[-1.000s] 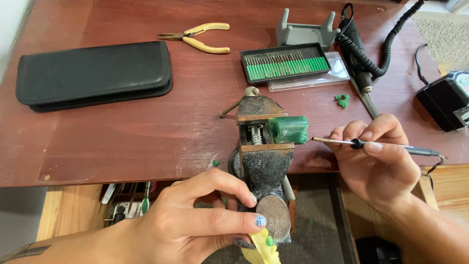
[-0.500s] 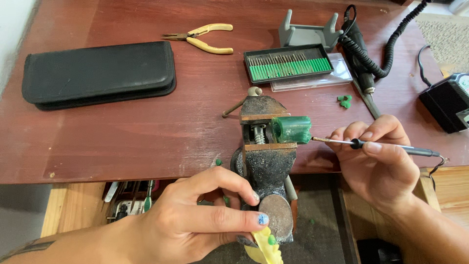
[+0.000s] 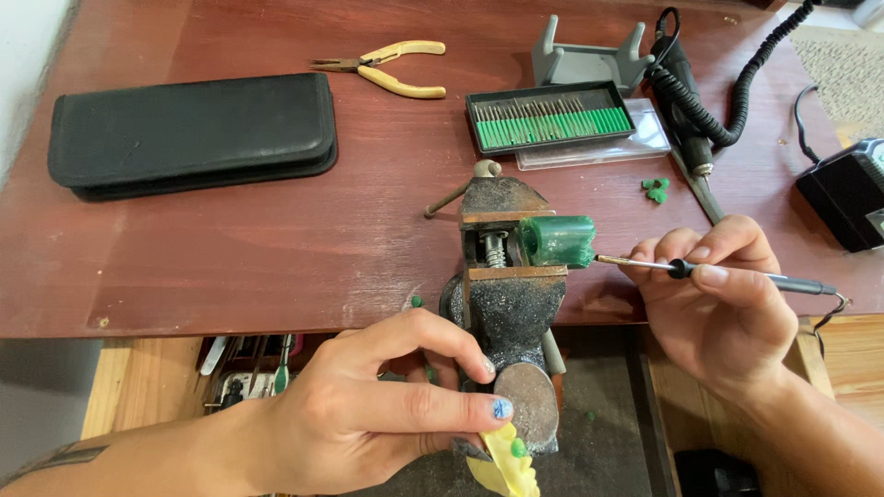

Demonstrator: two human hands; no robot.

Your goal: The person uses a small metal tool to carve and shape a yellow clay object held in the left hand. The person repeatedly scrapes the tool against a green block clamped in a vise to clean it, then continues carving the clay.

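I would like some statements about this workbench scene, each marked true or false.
1. A green block is clamped in the bench vise. True.
2. The right hand holds a thin pen-like tool, its tip pointing at the block. True.
3. The left hand holds the yellow pliers. False: the pliers lie untouched at the far side of the table; the left hand is at the vise's near end.
4. The black case lies open. False: it is closed.

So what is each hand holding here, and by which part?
The right hand holds a thin pen-like tool by its dark mid-shaft, tip at the green block. The left hand grips the vise at its front end.
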